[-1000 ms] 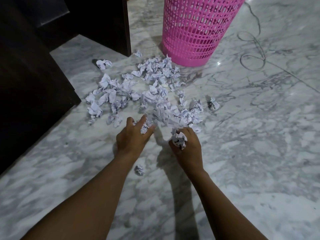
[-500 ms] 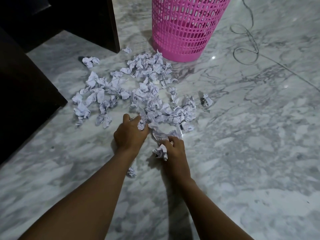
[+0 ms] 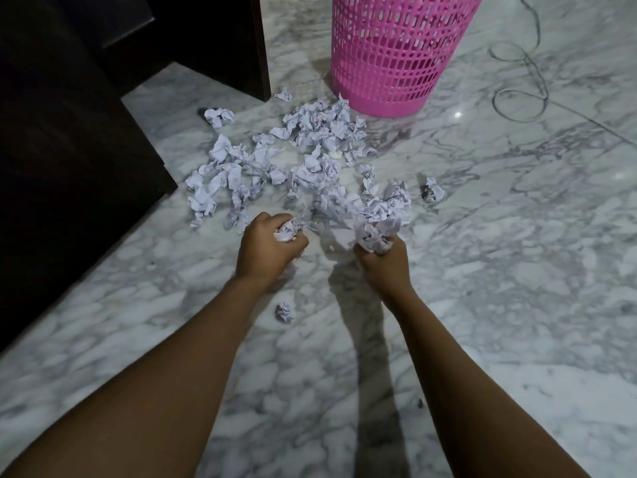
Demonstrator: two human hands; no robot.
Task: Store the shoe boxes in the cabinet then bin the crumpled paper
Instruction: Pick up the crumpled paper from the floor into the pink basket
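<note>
A scattered heap of crumpled white paper (image 3: 310, 157) lies on the marble floor in front of a pink lattice bin (image 3: 396, 53). My left hand (image 3: 267, 250) is closed around one paper ball at the heap's near edge. My right hand (image 3: 382, 258) grips a bunch of crumpled paper at the heap's near right side. One stray ball (image 3: 284, 312) lies between my forearms, another (image 3: 432, 191) to the right of the heap. No shoe boxes are in view.
Dark wooden furniture (image 3: 69, 150) fills the left side and reaches down to the floor beside the heap. A second dark panel (image 3: 220, 39) stands behind the heap, left of the bin. A thin cable (image 3: 524, 81) loops on the floor at the upper right.
Both hands have closed on paper at the heap's near edge; the right hand now holds a larger bunch. The camera view shifted slightly.
</note>
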